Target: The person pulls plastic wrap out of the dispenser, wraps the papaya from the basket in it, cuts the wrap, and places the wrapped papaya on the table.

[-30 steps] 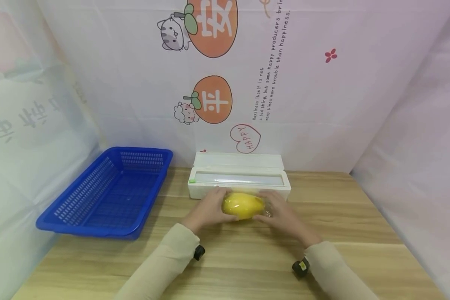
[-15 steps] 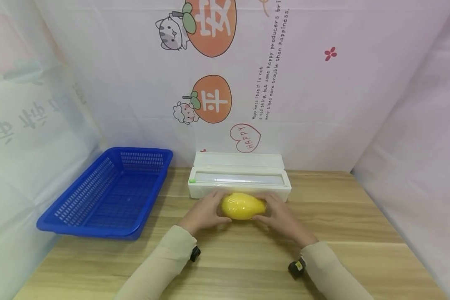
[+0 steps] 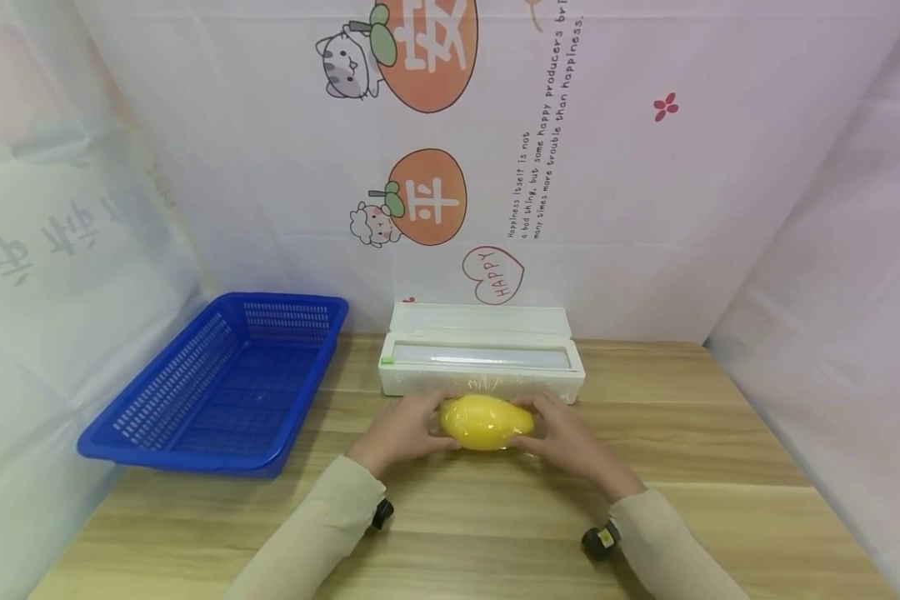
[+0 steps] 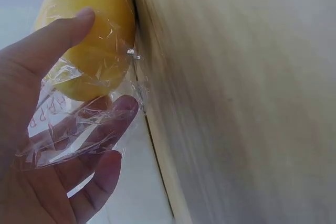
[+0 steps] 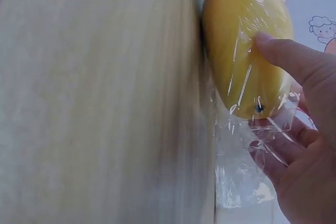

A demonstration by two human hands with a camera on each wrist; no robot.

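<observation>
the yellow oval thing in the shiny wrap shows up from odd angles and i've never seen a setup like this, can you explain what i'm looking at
There is no machine here, just a person's bare left hand and right hand, coming out of pale cloth sleeves. The wide picture is from a camera worn on the head, looking forward and down. The close, tilted ones are from cameras on the wrists, where small black devices show.

Both hands hold the yellow, oval, mango-like object, wrapped in clear, shiny plastic film. It is in front of a long white box with its lid open. Off to the left, on the wood-grain tabletop, is a blue plastic basket with slotted sides.
</observation>
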